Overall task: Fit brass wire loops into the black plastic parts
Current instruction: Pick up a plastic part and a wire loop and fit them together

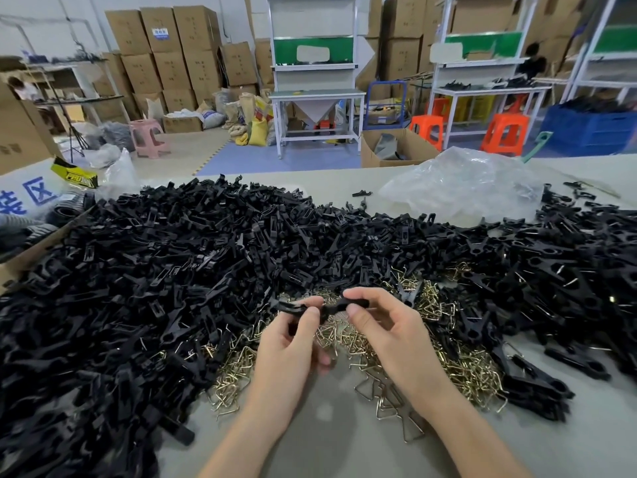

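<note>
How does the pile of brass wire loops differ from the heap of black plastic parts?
The brass wire loops are thin, shiny bent wire; the black plastic parts are matte and chunkier. The loops form a small, low patch; the black parts spread far wider and pile higher. Both lie loose on the table. The left hand and right hand pinch one black part.

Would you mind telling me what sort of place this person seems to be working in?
Most likely a small factory's assembly floor: a table heaped with black plastic parts and brass wire loops, stacked cardboard boxes along the wall, and metal workbenches with plastic stools behind.
</note>
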{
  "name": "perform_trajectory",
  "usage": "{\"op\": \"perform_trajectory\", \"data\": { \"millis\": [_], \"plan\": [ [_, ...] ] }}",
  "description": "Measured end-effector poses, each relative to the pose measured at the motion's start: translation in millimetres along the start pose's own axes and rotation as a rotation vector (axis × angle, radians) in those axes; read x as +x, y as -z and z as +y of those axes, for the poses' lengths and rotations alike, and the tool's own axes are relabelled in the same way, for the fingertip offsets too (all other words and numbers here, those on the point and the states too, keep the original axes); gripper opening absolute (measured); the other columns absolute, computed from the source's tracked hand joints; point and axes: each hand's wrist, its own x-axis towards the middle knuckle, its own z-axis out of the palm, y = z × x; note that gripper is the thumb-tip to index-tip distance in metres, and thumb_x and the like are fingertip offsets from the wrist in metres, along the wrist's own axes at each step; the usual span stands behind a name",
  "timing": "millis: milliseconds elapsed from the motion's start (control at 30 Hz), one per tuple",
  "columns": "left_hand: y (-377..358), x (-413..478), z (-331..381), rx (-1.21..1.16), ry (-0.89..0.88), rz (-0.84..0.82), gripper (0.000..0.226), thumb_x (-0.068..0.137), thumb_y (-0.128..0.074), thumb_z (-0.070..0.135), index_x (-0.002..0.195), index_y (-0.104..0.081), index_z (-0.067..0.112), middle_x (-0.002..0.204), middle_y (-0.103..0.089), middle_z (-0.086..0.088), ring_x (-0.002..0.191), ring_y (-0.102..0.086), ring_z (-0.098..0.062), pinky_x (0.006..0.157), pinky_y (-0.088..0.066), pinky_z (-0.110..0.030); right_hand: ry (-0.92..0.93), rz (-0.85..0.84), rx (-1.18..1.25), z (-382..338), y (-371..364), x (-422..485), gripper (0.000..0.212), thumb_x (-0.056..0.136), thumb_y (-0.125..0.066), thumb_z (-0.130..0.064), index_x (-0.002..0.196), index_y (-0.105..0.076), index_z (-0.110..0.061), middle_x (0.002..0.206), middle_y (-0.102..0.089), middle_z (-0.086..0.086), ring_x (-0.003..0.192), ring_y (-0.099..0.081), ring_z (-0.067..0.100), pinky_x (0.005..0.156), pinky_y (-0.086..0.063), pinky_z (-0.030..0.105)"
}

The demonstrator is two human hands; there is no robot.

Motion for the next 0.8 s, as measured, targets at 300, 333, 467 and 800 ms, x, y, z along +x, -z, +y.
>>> {"op": "perform_trajectory", "data": {
  "millis": [300,333,467,800],
  "plan": [
    [-4.8,-9.6,4.2,0.216,-0.123,-0.014,0.019,0.099,-0.061,0.026,0.106,-0.072,0.038,0.049,-0.048,0.01,0.041,-0.039,-0.011,0.04,-0.033,-0.022,-0.145,-0.006,0.334,4.8,5.9,6.5,0.028,0.095,-0.064,-0.002,0.094,-0.077,-0.027,0.091,-0.075,-0.002,0.088,-0.072,0.014,0.084,-0.059,0.029],
    [-4.2,-9.5,4.6,0.193,-0.108,-0.021,0.017,0.098,-0.061,0.025,0.104,-0.073,0.036,0.049,-0.047,0.008,0.039,-0.039,-0.011,0.039,-0.034,-0.02,-0.175,-0.006,0.401,6.0,5.7,7.4,0.029,0.096,-0.062,0.0,0.092,-0.078,-0.025,0.095,-0.075,0.003,0.092,-0.074,0.018,0.084,-0.06,0.031],
    [-3.4,-7.6,8.0,0.172,-0.113,-0.043,0.016,0.1,-0.058,0.025,0.11,-0.069,0.032,0.061,-0.061,-0.003,0.037,-0.041,-0.013,0.038,-0.038,-0.019,-0.261,-0.017,0.622,7.3,5.1,9.9,0.023,0.102,-0.05,0.0,0.1,-0.069,-0.014,0.105,-0.074,0.018,0.094,-0.075,0.034,0.075,-0.061,0.036],
    [-1.3,-8.6,3.8,0.192,-0.087,-0.121,0.023,0.095,-0.043,0.051,0.088,-0.063,0.041,0.06,-0.055,0.004,0.05,-0.051,-0.015,0.048,-0.046,-0.028,-0.388,-0.013,0.701,7.7,0.6,14.2,0.019,0.101,-0.04,0.0,0.099,-0.057,-0.009,0.077,-0.068,0.007,0.062,-0.063,0.021,0.057,-0.057,0.035]
  ]
}}
